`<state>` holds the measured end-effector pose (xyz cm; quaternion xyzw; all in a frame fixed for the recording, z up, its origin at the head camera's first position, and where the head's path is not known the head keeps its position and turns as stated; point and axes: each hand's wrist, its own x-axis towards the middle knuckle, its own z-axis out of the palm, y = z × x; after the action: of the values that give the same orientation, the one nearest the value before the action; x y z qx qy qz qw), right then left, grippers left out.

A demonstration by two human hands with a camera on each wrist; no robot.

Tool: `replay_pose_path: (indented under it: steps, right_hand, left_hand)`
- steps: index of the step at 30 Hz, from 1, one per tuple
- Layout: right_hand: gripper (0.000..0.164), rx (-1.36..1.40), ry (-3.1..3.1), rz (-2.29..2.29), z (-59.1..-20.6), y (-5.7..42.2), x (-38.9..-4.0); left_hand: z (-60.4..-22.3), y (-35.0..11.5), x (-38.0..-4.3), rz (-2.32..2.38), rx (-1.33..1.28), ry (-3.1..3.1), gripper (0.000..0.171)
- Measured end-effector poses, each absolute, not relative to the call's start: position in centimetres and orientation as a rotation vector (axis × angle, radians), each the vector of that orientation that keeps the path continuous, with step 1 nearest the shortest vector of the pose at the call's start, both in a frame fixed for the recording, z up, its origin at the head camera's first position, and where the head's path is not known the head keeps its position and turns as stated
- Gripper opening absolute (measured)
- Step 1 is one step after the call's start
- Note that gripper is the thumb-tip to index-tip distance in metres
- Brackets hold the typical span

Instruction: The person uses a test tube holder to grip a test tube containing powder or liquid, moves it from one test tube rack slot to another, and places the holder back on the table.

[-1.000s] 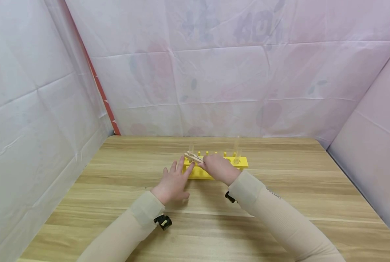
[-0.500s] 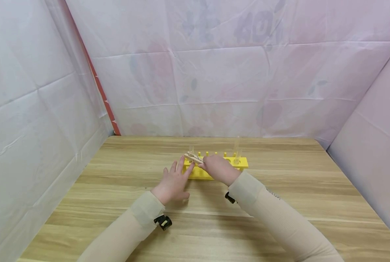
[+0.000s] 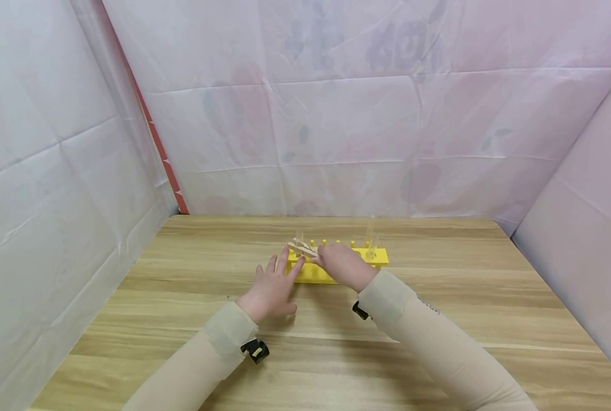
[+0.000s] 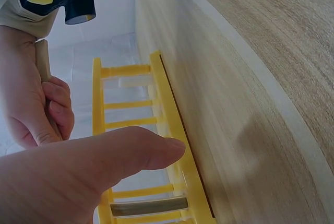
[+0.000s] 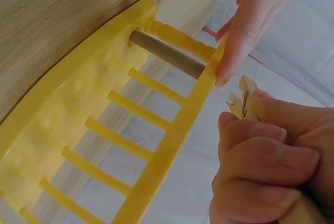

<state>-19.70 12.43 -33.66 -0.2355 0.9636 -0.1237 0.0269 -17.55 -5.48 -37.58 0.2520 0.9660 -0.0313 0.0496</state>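
Observation:
My right hand (image 3: 346,265) grips a wooden test tube holder (image 3: 302,250), its metal spring (image 5: 245,101) showing near the tip in the right wrist view. The holder lies across the left end of a yellow test tube rack (image 3: 312,277), beside the top of a clear test tube (image 3: 299,236). That tube's lower part (image 5: 167,54) looks greyish inside the rack's end hole. My left hand (image 3: 270,291) has its fingers spread, the fingertips at the rack's left end. Its thumb (image 4: 148,153) extends straight in front of the rack. The holder's rear is hidden in my right palm.
Clear test tubes (image 3: 372,245) stand at the rack's right end. Yellow pegs (image 3: 352,244) rise along its back. The rack stands on a wood-grain table (image 3: 207,245), with white printed cloth (image 3: 346,125) behind and at both sides.
The clear tube at the rack's left end shows slightly lower beside the holder. Both hands keep nearly the same place, and the head view has tilted very slightly.

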Motion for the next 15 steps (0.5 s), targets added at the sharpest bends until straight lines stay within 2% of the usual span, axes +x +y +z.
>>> replay_pose_path:
  steps: [15]
  right_hand:
    - [0.023,-0.762,2.991,-0.431,-33.38,12.69,-19.54]
  left_hand:
    - [-38.05,-5.44,-17.63,-0.114,0.757,2.954,0.103]
